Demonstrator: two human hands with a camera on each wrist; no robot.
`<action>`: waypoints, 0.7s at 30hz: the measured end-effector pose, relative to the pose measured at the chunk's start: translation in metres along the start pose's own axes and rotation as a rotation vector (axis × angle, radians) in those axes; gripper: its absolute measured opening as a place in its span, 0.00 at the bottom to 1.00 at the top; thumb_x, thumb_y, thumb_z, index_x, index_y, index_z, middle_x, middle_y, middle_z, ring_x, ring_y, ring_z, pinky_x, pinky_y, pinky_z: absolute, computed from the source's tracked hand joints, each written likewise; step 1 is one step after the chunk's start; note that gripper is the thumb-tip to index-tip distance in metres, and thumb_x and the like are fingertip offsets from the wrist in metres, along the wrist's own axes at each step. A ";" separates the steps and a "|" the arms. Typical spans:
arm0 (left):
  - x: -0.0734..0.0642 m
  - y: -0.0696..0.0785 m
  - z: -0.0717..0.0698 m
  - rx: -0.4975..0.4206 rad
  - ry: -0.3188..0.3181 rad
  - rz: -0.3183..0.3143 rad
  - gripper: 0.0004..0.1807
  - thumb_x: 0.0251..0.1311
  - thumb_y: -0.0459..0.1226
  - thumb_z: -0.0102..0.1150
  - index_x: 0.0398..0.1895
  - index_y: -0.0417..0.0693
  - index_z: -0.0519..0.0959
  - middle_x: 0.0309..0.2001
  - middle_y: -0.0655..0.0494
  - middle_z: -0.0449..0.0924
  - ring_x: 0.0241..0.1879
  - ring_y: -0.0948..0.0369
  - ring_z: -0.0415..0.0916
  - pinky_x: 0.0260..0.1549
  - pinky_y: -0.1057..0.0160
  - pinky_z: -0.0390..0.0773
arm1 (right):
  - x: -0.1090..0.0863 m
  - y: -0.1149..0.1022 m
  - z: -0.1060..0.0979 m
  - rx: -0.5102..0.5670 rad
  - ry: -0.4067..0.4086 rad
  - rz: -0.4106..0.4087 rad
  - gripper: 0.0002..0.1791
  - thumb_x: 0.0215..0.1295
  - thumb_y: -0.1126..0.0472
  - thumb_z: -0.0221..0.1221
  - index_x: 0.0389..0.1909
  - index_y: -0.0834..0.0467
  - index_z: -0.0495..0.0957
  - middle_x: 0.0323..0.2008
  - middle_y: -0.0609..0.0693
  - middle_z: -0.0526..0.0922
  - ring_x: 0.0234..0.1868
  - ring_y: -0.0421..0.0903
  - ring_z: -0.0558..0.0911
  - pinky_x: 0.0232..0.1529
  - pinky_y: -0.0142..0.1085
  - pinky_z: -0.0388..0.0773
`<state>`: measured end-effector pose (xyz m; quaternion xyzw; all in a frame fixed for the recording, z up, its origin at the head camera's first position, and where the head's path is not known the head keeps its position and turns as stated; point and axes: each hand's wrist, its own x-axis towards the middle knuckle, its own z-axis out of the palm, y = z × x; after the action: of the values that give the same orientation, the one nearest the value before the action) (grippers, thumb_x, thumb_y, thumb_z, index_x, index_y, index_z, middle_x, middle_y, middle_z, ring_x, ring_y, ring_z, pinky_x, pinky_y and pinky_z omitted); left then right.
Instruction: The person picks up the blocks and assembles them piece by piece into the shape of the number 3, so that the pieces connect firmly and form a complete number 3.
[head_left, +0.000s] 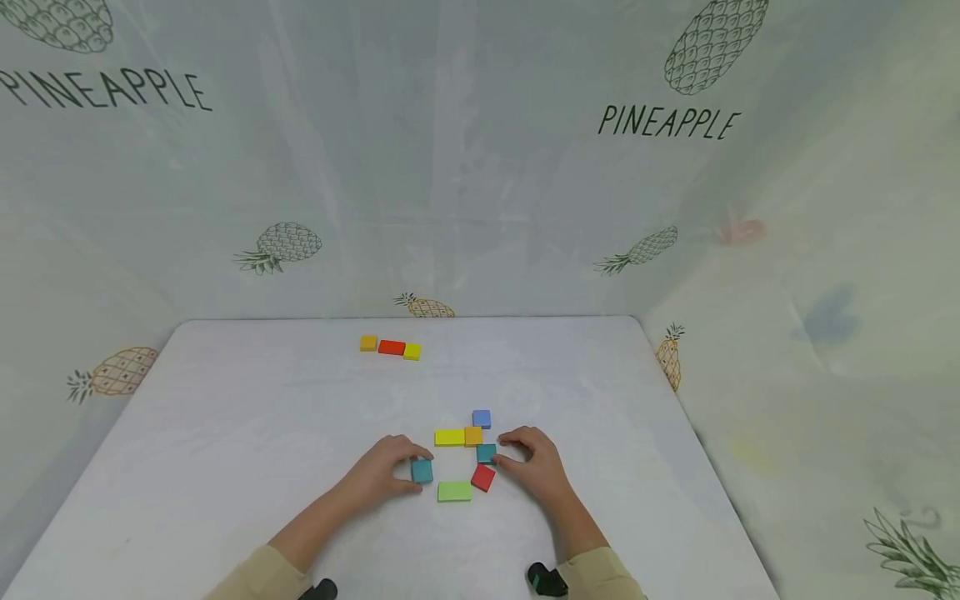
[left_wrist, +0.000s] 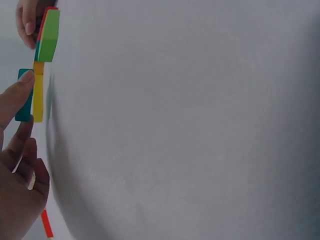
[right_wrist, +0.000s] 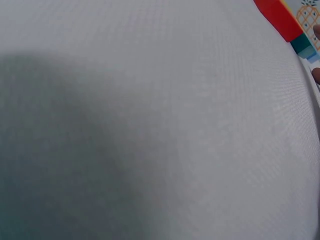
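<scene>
My left hand (head_left: 386,468) pinches a teal block (head_left: 422,472) between thumb and index finger, at the left of a loose group of blocks. In the left wrist view the thumb lies on the face of this teal block (left_wrist: 24,109) and a fingertip meets its end. Thumb and index finger of my right hand (head_left: 538,468) stand apart, the thumb tip right at the edge of a second teal block (head_left: 486,453). Around the hands are a yellow block (head_left: 449,438), an orange block (head_left: 473,437), a blue block (head_left: 482,419), a tilted red block (head_left: 483,477) and a light green block (head_left: 453,492).
Farther back on the white table (head_left: 262,400) sit an orange block (head_left: 368,343), a red block (head_left: 392,347) and a yellow block (head_left: 412,352) in a row. Behind the table hangs a pineapple-print sheet (head_left: 465,167).
</scene>
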<state>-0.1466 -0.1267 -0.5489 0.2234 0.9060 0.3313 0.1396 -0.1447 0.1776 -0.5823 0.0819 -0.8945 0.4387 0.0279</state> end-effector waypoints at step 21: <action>-0.004 0.002 0.008 0.062 -0.117 0.103 0.22 0.48 0.44 0.75 0.49 0.65 0.83 0.40 0.77 0.75 0.42 0.68 0.67 0.45 0.63 0.74 | 0.001 -0.001 -0.001 -0.003 0.010 -0.008 0.14 0.56 0.49 0.70 0.43 0.45 0.83 0.39 0.32 0.79 0.45 0.38 0.76 0.52 0.42 0.74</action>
<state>-0.1396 -0.1233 -0.5529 0.2929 0.8934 0.2961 0.1682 -0.1450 0.1773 -0.5810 0.0832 -0.8946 0.4376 0.0345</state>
